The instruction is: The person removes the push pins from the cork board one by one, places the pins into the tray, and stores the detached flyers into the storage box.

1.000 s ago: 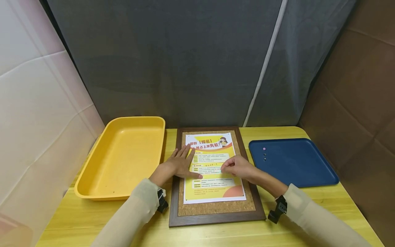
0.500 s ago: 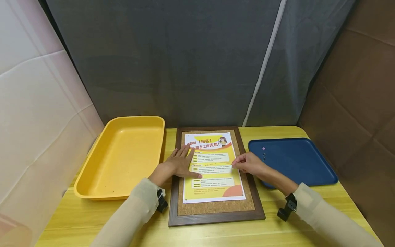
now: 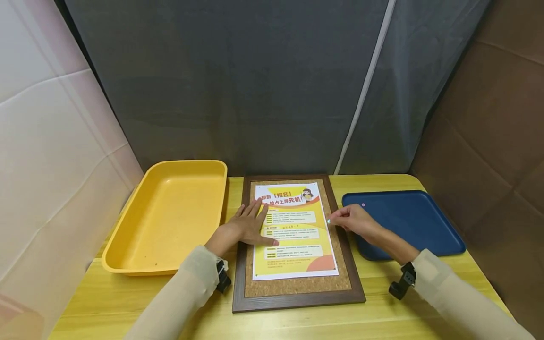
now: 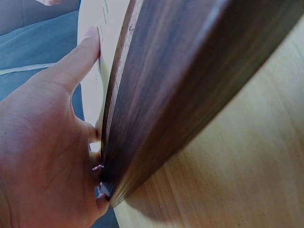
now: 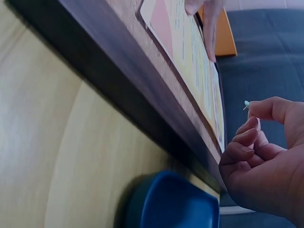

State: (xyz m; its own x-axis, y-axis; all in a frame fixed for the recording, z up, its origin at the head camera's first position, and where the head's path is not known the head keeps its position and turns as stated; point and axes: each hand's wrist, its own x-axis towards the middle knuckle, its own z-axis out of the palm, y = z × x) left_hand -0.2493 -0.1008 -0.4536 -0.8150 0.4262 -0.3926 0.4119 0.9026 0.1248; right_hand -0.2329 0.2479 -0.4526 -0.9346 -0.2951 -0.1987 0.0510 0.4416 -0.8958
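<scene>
A yellow and white printed poster lies on a cork board with a dark brown wooden frame. Across the poster's left part my left hand rests with spread fingers; the left wrist view shows its palm beside the frame edge. My right hand is at the poster's right edge. Between its thumb and index finger it pinches a small pale thumbtack, whose thin point shows in the right wrist view. Small dots, perhaps tacks, mark the poster's corners.
To the left stands a large yellow tray with a few dark specks. A blue tray sits to the right, partly behind my right hand, with a small pink tack in it. A grey curtain hangs behind the table.
My right hand has moved right, from over the middle of the poster to its right edge, with the thumbtack pinched in it. The left hand has stayed in place.
</scene>
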